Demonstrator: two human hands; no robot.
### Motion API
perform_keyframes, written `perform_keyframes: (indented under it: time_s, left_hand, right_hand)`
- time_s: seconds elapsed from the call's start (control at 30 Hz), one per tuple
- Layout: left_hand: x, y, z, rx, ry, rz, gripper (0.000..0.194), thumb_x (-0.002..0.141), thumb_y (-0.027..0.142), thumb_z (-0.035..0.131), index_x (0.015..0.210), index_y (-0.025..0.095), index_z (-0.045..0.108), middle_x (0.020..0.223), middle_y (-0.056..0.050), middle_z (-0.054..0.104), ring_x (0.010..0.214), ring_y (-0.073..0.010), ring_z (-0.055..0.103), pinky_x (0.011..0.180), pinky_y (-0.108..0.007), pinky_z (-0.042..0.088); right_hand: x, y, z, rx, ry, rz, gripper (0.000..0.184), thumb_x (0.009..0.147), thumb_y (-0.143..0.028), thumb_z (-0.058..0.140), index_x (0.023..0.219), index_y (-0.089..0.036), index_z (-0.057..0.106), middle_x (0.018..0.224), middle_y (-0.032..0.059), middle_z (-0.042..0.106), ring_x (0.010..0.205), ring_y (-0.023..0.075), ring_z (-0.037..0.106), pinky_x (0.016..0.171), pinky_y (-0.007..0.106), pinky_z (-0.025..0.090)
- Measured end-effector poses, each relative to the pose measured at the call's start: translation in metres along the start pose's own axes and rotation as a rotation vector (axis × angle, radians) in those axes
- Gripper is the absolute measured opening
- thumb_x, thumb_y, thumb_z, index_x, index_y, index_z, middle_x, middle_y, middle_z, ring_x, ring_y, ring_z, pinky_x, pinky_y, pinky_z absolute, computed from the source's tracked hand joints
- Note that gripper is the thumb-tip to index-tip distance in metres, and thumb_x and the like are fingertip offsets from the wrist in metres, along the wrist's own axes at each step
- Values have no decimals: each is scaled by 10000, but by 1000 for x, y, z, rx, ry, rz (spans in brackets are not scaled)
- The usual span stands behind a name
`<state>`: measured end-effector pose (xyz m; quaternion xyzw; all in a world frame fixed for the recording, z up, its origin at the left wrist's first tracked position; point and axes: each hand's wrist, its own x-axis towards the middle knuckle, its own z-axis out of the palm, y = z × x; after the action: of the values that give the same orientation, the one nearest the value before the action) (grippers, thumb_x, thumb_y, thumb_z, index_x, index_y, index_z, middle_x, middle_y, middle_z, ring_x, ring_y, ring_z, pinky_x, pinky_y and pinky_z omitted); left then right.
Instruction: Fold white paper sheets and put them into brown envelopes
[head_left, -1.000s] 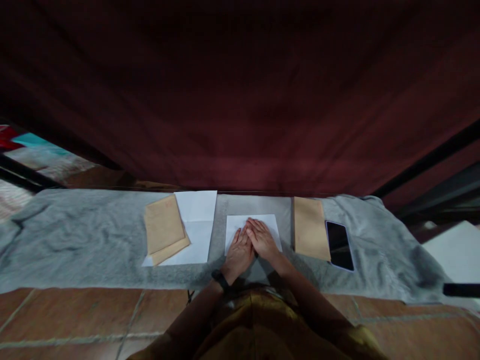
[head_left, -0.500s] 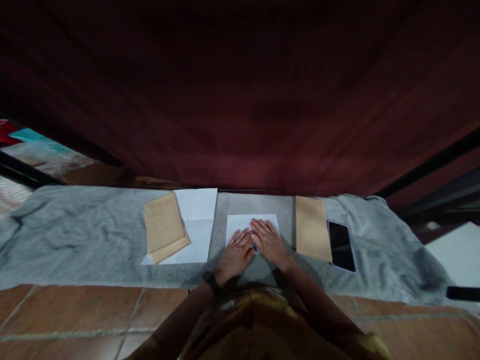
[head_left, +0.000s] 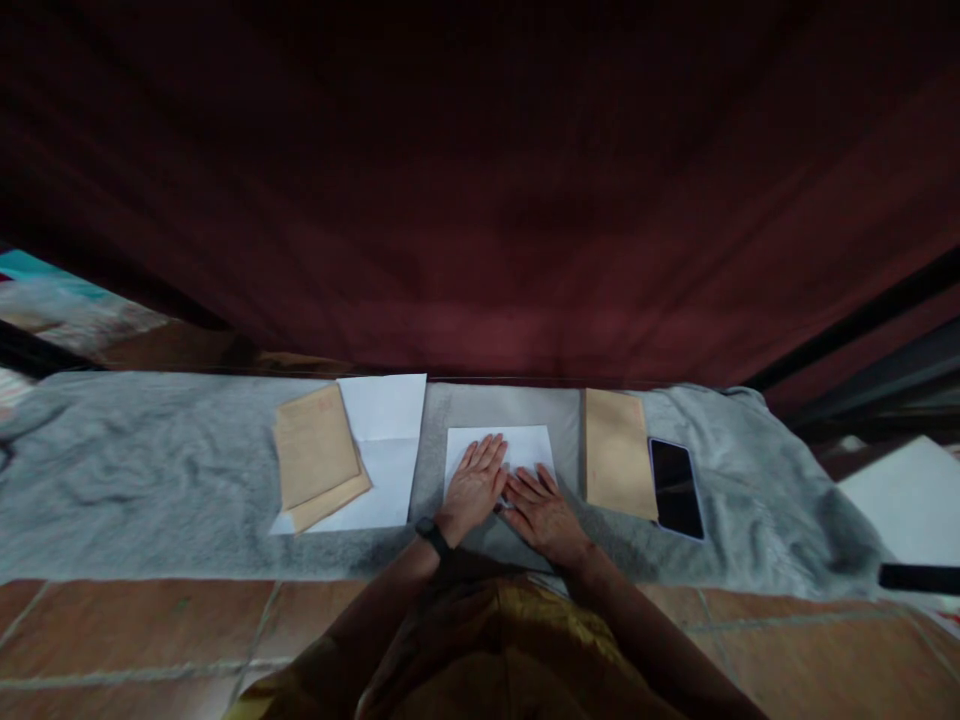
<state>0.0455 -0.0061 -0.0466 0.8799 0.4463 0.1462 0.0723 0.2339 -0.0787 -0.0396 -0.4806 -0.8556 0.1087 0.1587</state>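
Note:
A folded white sheet of paper lies flat in front of me, partly covered by both hands. My left hand rests on its left half, palm down with fingers stretched out. Lower and to the right, my right hand lies on the paper's near right part, fingers spread. The thumbs and fingertips of the two hands come close near the middle. Neither hand grips anything. Left of them, brown envelopes overlap a creased white sheet. To the right lies another brown envelope.
A phone with a dark screen lies beside the right envelope. Everything rests on a grey fleece cloth over a long narrow surface. A dark red curtain hangs behind it. Tiled floor shows in front; a white panel stands at right.
My left hand has slid up the paper, away from me. My right hand has moved down toward me and slightly right. The whole view has shifted a little.

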Motion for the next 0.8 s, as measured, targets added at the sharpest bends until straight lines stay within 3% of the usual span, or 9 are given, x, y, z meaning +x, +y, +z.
perform_keyframes:
  time_s: [0.2, 0.3, 0.4, 0.5, 0.6, 0.8]
  left_hand:
    - [13, -6, 2, 82, -4, -4, 519, 1069, 321, 322, 1550, 143, 406, 1638, -96, 391, 1541, -220, 313, 1279, -471, 245]
    - [15, -6, 3, 97, 0, -11, 539, 1062, 343, 339, 1553, 128, 401, 1635, -111, 392, 1548, -238, 298, 1281, -482, 230]
    - [14, -5, 2, 98, -5, 1, 564, 1048, 363, 373, 1554, 115, 399, 1631, -136, 393, 1550, -265, 291, 1275, -507, 230]
    - [13, -4, 1, 90, -5, 16, 573, 1041, 354, 373, 1565, 121, 382, 1627, -141, 400, 1549, -267, 292, 1271, -517, 233]
    - [12, -5, 0, 83, -1, 11, 568, 1039, 331, 362, 1572, 136, 374, 1620, -127, 419, 1542, -252, 311, 1278, -499, 223]
    - [1, -12, 2, 95, 51, -91, 591, 1052, 418, 363, 1568, 130, 380, 1630, -152, 389, 1540, -273, 314, 1267, -508, 253]
  right_hand:
    - [-14, -3, -3, 63, -5, -32, 396, 1069, -337, 467, 1444, -276, 580, 1490, 50, 593, 1431, 237, 488, 1257, 562, 259]
    - [-8, 1, -2, 175, 77, 61, 381, 1085, -299, 396, 1357, -266, 660, 1386, 61, 677, 1333, 211, 587, 1216, 511, 370]
    - [14, 6, 1, 190, 200, 197, 449, 1089, -286, 321, 1418, -202, 615, 1429, 105, 640, 1347, 215, 577, 1156, 442, 459]
    - [40, 11, 9, 32, 232, 283, 502, 1087, -287, 285, 1515, -131, 496, 1563, 143, 495, 1458, 251, 455, 1201, 488, 387]
    - [55, 15, 21, -106, 221, 293, 506, 1082, -276, 319, 1543, -112, 445, 1586, 167, 455, 1493, 275, 399, 1217, 527, 329]
    - [47, 24, 33, -245, 304, 347, 534, 1073, -352, 406, 1545, -102, 428, 1613, 205, 401, 1488, 324, 394, 1188, 545, 333]
